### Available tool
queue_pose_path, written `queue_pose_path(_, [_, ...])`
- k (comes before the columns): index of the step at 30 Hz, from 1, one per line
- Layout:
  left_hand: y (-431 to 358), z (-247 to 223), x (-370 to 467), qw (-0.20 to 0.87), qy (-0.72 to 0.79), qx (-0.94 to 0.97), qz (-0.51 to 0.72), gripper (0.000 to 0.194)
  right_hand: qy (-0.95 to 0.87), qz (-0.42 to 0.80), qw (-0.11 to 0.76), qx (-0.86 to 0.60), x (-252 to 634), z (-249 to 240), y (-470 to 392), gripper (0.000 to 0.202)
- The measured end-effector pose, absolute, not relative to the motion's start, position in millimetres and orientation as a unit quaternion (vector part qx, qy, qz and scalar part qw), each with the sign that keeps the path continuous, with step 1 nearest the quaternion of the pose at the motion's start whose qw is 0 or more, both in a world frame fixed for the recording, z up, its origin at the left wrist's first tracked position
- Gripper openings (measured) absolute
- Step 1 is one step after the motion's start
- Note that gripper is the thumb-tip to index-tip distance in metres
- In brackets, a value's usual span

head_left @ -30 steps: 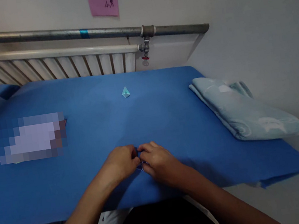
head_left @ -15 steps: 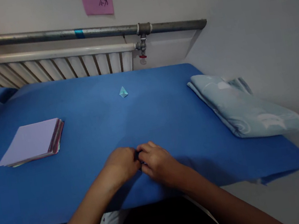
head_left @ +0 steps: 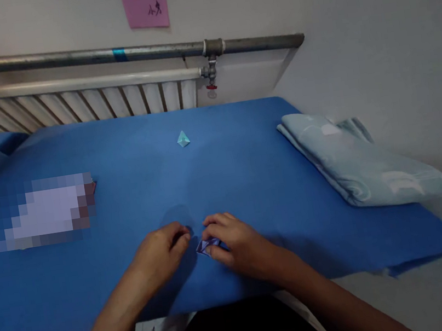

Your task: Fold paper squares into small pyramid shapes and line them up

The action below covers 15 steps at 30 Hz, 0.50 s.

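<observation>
The person's right hand (head_left: 239, 243) pinches a small folded purple paper (head_left: 202, 247) low over the blue cloth (head_left: 239, 179), while the left hand (head_left: 161, 252), loosely curled with thumb and fingers slightly apart, shows nothing in it just beside. Farther off sits a light-blue folded paper (head_left: 183, 139).

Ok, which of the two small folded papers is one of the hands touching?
The purple folded paper, nearer the person, between the thumb and fingers of the right hand. The turquoise one lies farther back, untouched.
</observation>
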<state>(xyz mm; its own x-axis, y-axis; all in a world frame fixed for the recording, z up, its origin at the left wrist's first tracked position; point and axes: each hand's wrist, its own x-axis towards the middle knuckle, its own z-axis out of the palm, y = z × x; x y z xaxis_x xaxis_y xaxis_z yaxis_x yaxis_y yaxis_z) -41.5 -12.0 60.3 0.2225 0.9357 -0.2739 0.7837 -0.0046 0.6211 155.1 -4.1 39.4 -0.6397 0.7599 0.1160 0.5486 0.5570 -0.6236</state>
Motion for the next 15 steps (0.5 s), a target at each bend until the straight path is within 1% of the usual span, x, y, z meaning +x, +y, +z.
queue_pose_path(3, [-24, 49, -57, 0.350, 0.644, 0.662, 0.158, 0.028, -0.843, 0.312, 0.249, -0.361, 168, 46, -2, 0.020])
queue_pose_path(4, [-29, 45, -60, 0.351, 0.642, 0.659, 0.175, 0.027, -0.837, 0.307, 0.268, -0.366, 173, 48, -1, 0.020])
queue_pose_path(6, [-37, 38, -61, 0.368, 0.619, 0.661, 0.211, 0.025, -0.837, 0.284, 0.274, -0.379, 182, 49, 1, 0.019])
queue_pose_path(10, [-46, 34, -52, 0.376, 0.570, 0.683, 0.259, 0.021, -0.877, 0.264, 0.211, -0.342, 191, 47, 6, 0.022])
queue_pose_path(15, [-41, 35, -44, 0.373, 0.531, 0.716, 0.255, 0.016, -0.909, 0.233, 0.142, -0.315, 189, 46, 10, 0.025])
